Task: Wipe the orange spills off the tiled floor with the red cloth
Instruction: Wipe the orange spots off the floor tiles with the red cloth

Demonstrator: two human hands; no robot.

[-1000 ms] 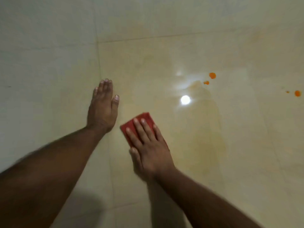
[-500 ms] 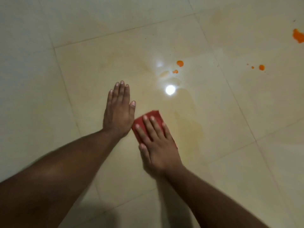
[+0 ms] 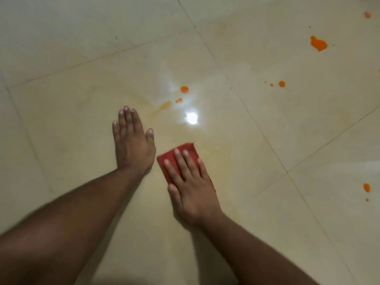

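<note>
Head view: the right hand (image 3: 191, 188) lies flat on the red cloth (image 3: 181, 156), fingers straight and slightly spread, pressing it to the tiled floor (image 3: 61, 120). The cloth's far corner and left edge peek out past the fingertips; the rest is hidden under the palm. Just left of it, the left hand (image 3: 132, 142) is planted palm-down on the bare tile, fingers straight and together, thumb out to the side, holding nothing. The two hands are near each other but apart.

Ahead of the cloth, a faint orange smear (image 3: 162, 105) streaks the tile, and just beyond it sit two small orange drops (image 3: 184, 89), beside a bright light glare (image 3: 191, 118) on the glossy surface. All of these are clear of the cloth. Further right, across a grout line, there is a small spot (image 3: 281, 83) with tiny specks next to it. Far upper right, the biggest blot (image 3: 318, 43) sits on another tile. At the right edge, an oval drop (image 3: 366, 187) with a tiny one just below it. A pale yellowish film tints the tile around the cloth.
</note>
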